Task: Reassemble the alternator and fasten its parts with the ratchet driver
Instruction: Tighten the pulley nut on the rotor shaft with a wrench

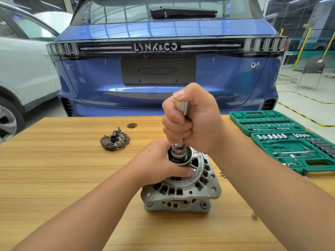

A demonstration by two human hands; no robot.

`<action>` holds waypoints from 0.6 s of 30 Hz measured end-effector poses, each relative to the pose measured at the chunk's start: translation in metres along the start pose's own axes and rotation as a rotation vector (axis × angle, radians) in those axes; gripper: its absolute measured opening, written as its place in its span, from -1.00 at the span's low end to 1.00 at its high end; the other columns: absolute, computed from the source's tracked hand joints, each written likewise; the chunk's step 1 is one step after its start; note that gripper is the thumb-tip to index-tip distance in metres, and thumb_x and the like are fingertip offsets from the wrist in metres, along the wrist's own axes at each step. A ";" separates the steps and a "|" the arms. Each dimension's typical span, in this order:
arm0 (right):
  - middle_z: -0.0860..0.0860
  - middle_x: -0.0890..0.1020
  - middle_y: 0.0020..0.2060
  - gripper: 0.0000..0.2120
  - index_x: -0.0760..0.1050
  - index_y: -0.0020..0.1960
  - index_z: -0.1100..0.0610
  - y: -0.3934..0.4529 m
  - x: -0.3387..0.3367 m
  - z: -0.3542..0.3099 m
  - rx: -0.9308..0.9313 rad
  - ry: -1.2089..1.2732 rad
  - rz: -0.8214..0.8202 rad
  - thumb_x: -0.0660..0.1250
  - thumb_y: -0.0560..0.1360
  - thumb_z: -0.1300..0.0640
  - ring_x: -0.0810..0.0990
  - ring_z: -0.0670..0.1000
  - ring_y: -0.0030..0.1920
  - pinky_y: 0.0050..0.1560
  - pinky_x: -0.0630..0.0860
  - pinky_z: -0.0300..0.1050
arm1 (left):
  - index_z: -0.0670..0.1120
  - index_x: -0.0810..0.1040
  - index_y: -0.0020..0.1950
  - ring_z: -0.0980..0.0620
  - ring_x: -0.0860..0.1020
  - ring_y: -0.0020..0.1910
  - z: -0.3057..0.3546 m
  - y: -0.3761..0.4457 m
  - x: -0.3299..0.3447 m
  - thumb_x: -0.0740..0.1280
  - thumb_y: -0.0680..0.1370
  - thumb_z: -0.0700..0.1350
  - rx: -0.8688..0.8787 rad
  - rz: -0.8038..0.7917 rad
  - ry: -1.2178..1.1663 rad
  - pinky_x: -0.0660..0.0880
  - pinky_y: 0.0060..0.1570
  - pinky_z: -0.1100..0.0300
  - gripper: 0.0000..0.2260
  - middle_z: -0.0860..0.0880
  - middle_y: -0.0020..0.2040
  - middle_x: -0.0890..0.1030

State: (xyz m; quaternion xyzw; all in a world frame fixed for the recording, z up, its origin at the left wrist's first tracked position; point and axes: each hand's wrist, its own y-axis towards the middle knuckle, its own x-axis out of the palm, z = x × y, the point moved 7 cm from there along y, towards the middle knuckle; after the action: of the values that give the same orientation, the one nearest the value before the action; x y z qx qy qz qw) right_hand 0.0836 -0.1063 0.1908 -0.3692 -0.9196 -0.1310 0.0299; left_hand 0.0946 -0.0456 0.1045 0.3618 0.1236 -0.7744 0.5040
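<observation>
The silver alternator (183, 189) stands on the wooden table (54, 178), pulley end up. My right hand (192, 118) grips the metal handle of the ratchet driver (184, 107), held upright, its socket (178, 151) seated on top of the black pulley. My left hand (161, 163) grips the pulley from the left, thumb across its front. A black rectifier and regulator plate (115, 140) lies apart on the table, back left of the alternator.
An open green socket set case (290, 142) sits at the table's right edge. A few small screws (223, 174) lie right of the alternator, and a metal bit (254, 215) stands near the front right. A blue car stands close behind the table.
</observation>
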 end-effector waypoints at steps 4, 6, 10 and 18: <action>-0.04 0.18 -0.63 -0.69 0.25 -0.54 0.07 -0.010 -0.002 -0.003 -0.122 -0.067 0.312 0.12 0.33 -0.01 0.06 -0.02 -0.54 -0.43 0.00 -0.15 | 0.12 0.60 0.02 0.38 0.57 -0.14 0.001 -0.002 0.000 0.66 0.33 0.05 -0.018 0.020 -0.005 0.38 -0.24 0.52 -0.65 0.31 -0.10 0.65; -0.04 0.18 -0.62 -0.70 0.23 -0.53 0.06 -0.013 -0.002 -0.003 -0.171 -0.090 0.420 0.13 0.33 -0.01 0.05 -0.01 -0.52 -0.42 -0.02 -0.13 | 0.11 0.63 0.01 0.32 0.59 -0.14 0.002 -0.003 0.001 0.65 0.33 0.05 -0.015 0.026 -0.011 0.39 -0.25 0.49 -0.67 0.26 -0.12 0.67; -0.02 0.17 -0.61 -0.69 0.20 -0.51 0.07 -0.019 -0.002 -0.004 -0.274 -0.130 0.611 0.15 0.34 -0.01 0.08 -0.01 -0.56 -0.47 0.03 -0.18 | 0.18 0.60 -0.02 0.35 0.58 -0.12 0.003 -0.005 0.001 0.64 0.33 0.09 -0.021 0.022 -0.030 0.40 -0.24 0.38 -0.68 0.32 -0.11 0.65; -0.03 0.19 -0.54 -0.63 0.17 -0.56 0.00 -0.028 0.003 -0.005 -0.405 -0.178 0.909 0.18 0.38 0.00 0.12 -0.02 -0.49 -0.48 0.12 -0.18 | 0.51 0.44 -0.18 0.43 0.50 -0.24 0.011 -0.004 0.001 0.37 0.19 0.28 0.024 0.014 -0.033 0.36 -0.29 0.21 -0.74 0.45 -0.22 0.55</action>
State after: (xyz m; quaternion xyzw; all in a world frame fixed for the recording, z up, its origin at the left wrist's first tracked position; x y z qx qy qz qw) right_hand 0.0617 -0.1246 0.1898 -0.7404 -0.6210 -0.2485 -0.0668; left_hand 0.0859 -0.0502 0.1105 0.3559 0.1036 -0.7781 0.5072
